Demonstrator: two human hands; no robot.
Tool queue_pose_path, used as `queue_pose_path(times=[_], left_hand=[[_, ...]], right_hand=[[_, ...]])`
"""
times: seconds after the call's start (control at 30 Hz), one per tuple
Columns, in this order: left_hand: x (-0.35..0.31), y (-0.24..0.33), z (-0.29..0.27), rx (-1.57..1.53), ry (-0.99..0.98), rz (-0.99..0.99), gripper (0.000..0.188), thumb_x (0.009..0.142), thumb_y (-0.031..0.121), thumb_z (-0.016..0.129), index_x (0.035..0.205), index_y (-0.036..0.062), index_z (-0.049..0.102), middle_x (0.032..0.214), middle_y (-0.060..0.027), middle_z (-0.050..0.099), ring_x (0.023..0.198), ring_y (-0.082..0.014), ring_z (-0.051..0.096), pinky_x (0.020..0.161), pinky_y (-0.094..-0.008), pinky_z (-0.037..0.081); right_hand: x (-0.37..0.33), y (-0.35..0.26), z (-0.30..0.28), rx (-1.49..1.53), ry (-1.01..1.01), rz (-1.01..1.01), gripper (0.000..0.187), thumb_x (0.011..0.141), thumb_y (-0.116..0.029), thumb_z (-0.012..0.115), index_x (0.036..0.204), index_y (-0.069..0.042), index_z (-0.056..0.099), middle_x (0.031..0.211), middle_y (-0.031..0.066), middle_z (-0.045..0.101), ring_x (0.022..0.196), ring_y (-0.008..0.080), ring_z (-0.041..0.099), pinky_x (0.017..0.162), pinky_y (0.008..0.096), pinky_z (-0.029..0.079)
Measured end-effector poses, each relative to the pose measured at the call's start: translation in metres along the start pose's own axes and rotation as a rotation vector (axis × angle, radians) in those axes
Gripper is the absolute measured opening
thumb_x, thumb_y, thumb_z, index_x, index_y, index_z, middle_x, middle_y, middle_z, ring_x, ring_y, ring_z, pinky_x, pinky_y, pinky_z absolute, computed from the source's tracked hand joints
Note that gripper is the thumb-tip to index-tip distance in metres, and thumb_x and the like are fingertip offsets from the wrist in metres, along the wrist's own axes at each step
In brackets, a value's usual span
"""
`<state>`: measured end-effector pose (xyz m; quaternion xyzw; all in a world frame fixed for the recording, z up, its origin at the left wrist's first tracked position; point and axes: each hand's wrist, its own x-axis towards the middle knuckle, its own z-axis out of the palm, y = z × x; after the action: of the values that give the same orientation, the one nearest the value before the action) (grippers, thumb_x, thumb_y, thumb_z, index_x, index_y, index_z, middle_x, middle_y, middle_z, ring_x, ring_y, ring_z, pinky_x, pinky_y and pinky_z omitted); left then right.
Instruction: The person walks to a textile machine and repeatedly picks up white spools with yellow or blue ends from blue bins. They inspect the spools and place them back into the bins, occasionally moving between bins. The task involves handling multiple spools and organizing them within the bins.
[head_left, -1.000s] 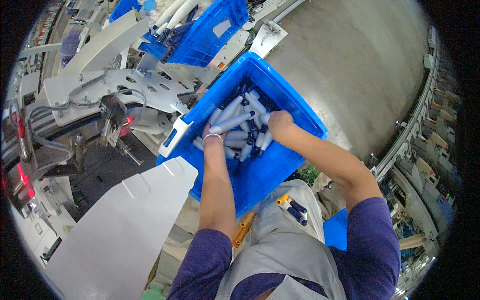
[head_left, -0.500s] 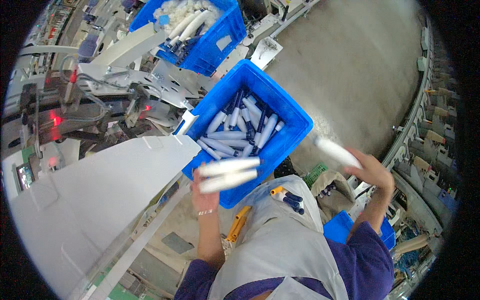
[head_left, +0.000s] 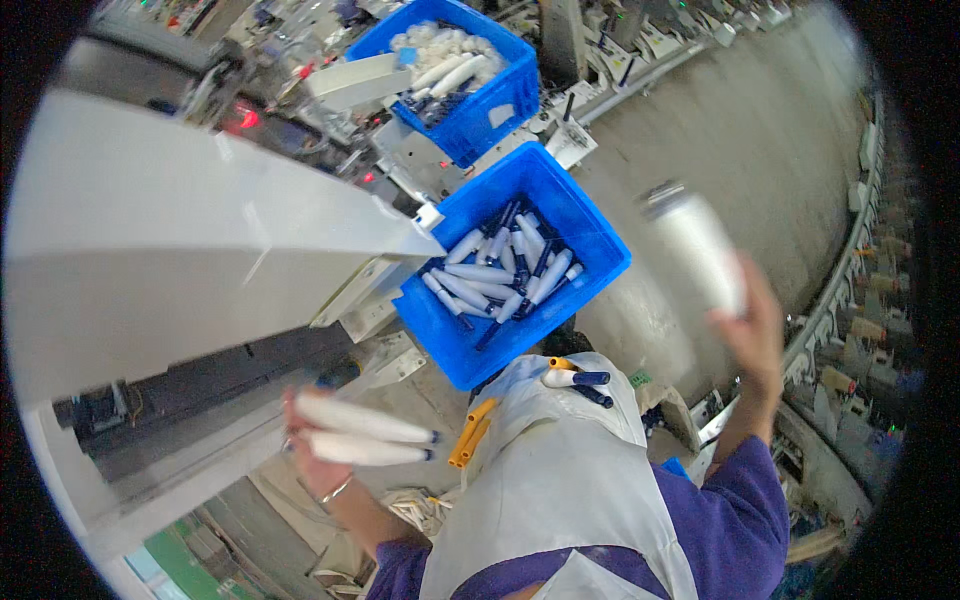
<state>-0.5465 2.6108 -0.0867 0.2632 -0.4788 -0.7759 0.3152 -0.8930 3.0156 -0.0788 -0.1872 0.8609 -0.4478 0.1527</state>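
Observation:
At the lower left, my left hand point(head_left: 312, 455) is closed round the ends of two white yarn bobbins point(head_left: 365, 417), which lie side by side with dark tips pointing right. My right hand point(head_left: 752, 325), out at the right, grips one white yarn bobbin point(head_left: 702, 248) by its lower end; motion blurs it, and its dark end points up. Between the hands, a blue crate point(head_left: 595, 215) contains several yarn bobbins point(head_left: 482, 273) with dark blue tube ends, lying at mixed angles. Neither hand touches the crate.
White machine housing point(head_left: 200, 270) fills the left side. Behind the crate stands another blue crate point(head_left: 520, 90) with fluffy yarn and bobbins. Orange tubes point(head_left: 472, 435) and dark-ended tubes point(head_left: 590, 378) stick out of my apron point(head_left: 560, 480). Machinery lines the far right.
My left hand has moved from over the crate down and left with its two bobbins. The right hand has risen, swinging its bobbin more upright. The view has shifted toward the left machine.

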Motion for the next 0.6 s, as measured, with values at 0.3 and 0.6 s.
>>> queue_pose_path(times=[0.3,0.6], left_hand=[[-0.052,-0.004,0.011,-0.292,0.101,-0.126,0.052,0.085,0.04,0.066,0.118,0.0037,0.049,0.119,-0.0125,0.053,0.112,-0.0258,0.05,0.098,-0.0399,0.038],[-0.116,0.049,-0.025,-0.158,0.172,0.264,0.044,0.089,0.036,0.06,0.123,0.0095,0.049,0.122,-0.014,0.053,0.119,-0.0312,0.046,0.103,-0.0471,0.037]], right_hand=[[-0.057,-0.142,0.26,0.276,-1.117,-0.492,0.065,0.086,-0.025,0.06,0.14,-0.007,0.029,0.125,0.024,0.05,0.107,0.0398,0.056,0.087,0.0467,0.047],[-0.014,-0.186,0.282,0.134,-0.883,-0.931,0.057,0.092,-0.036,0.054,0.138,-0.009,0.036,0.126,0.0139,0.053,0.105,0.0306,0.057,0.085,0.0406,0.048]])
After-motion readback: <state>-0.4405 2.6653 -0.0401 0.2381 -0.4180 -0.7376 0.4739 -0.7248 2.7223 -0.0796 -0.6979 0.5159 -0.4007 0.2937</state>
